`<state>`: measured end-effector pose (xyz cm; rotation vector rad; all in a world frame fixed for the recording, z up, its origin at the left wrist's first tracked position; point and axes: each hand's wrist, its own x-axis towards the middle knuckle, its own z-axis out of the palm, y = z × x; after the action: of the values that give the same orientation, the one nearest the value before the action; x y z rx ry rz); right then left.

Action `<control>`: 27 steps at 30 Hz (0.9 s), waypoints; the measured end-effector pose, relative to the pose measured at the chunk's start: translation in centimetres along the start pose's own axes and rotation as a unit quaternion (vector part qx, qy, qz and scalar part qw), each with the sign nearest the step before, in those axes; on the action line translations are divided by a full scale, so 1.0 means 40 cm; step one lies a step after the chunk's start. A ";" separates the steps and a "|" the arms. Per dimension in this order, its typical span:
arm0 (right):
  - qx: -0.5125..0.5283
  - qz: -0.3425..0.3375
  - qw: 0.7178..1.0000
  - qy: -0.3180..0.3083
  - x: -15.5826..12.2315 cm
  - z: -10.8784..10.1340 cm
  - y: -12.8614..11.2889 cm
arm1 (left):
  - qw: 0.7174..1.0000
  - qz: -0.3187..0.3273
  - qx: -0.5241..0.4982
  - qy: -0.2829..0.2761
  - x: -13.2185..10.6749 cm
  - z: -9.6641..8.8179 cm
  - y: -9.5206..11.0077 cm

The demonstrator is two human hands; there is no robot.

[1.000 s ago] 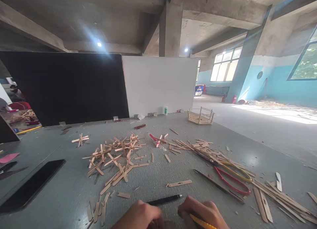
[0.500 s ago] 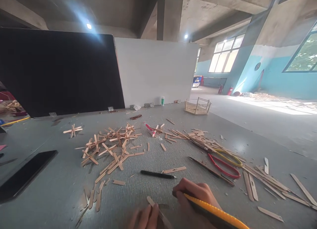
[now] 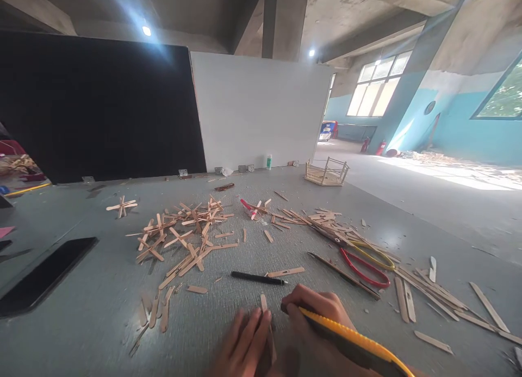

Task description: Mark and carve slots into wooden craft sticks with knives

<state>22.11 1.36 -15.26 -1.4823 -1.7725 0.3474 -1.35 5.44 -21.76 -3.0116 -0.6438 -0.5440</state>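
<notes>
My left hand [image 3: 247, 341] rests on the table with its fingertips pressing a wooden craft stick [image 3: 263, 301]. The fingers cover part of the stick, and its upper end sticks out beyond them. Wrapped around a yellow and black utility knife [image 3: 359, 341], my right hand [image 3: 320, 311] is just right of the stick. The knife's tip is hidden by the fingers. A black pen [image 3: 259, 278] lies beyond both hands, beside a craft stick with a slot cut in it [image 3: 286, 271].
Crossed craft sticks [image 3: 199, 216] are heaped at centre left, with a phone [image 3: 47, 273] farther left. Scissors with red and yellow handles [image 3: 362, 263] lie among loose sticks at the right. Near the back stand a small stick-built frame [image 3: 326, 173] and a green-white bottle [image 3: 269, 161].
My left hand has moved up and forward, its fingers straighter, and the stick under it now points more directly away from me. The right hand stays near it with the knife. The view has shifted slightly.
</notes>
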 end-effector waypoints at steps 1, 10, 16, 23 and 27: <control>-0.007 0.002 1.000 0.003 0.000 -0.003 -0.004 | 0.999 0.042 0.007 0.005 0.005 -0.009 -0.004; 0.000 0.015 1.000 -0.015 0.009 -0.015 -0.015 | 0.996 0.062 -0.007 -0.060 0.050 -0.116 0.020; 0.023 0.012 0.999 -0.047 0.008 -0.024 -0.015 | 0.992 0.025 -0.043 -0.117 0.065 -0.167 0.021; 0.030 -0.002 0.997 -0.067 0.015 -0.034 -0.028 | 0.989 0.028 -0.050 -0.138 0.073 -0.191 0.041; 0.042 0.009 0.995 -0.095 0.020 -0.034 -0.029 | 0.990 0.020 -0.061 -0.124 0.068 -0.199 0.050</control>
<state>22.25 1.41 -13.33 -1.4463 -1.8688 0.5813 -0.87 4.01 -13.26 -3.2319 -0.5764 -0.2153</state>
